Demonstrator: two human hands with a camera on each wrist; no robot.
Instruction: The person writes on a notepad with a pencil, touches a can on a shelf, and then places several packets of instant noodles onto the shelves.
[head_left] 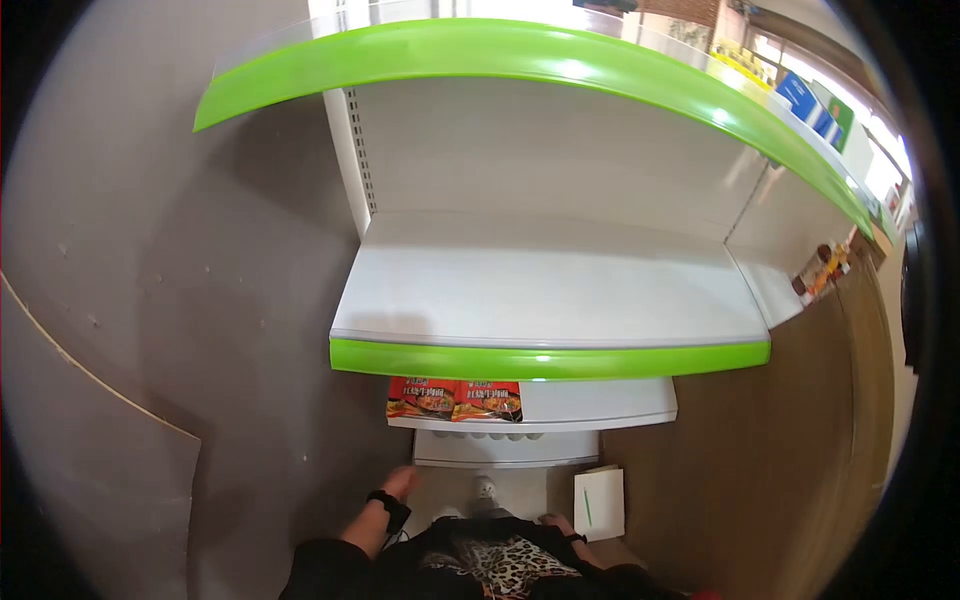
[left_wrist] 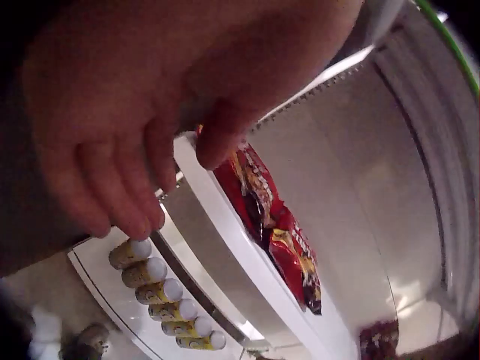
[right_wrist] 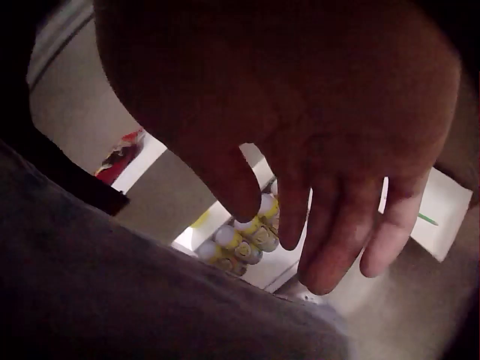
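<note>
My left hand (head_left: 400, 482) hangs low in front of the shelving, with a black strap on its wrist. In the left wrist view its fingers (left_wrist: 139, 214) hang loosely curled and hold nothing, just off the white edge of a low shelf (left_wrist: 225, 225). Red snack packets (head_left: 455, 398) (left_wrist: 274, 221) lie on that shelf. A row of white-capped yellow bottles (left_wrist: 161, 289) (head_left: 482, 435) stands on the bottom shelf below. My right hand (head_left: 555, 522) (right_wrist: 289, 232) stays near my body, fingers relaxed and pointing down, empty, above the same bottles (right_wrist: 240, 240).
A wide white shelf with a green front edge (head_left: 550, 358) juts out above the packets. Another green-edged shelf (head_left: 520, 55) sits higher. A white box with a green mark (head_left: 600, 503) lies on the floor at the right. A grey wall panel (head_left: 150, 300) stands to the left.
</note>
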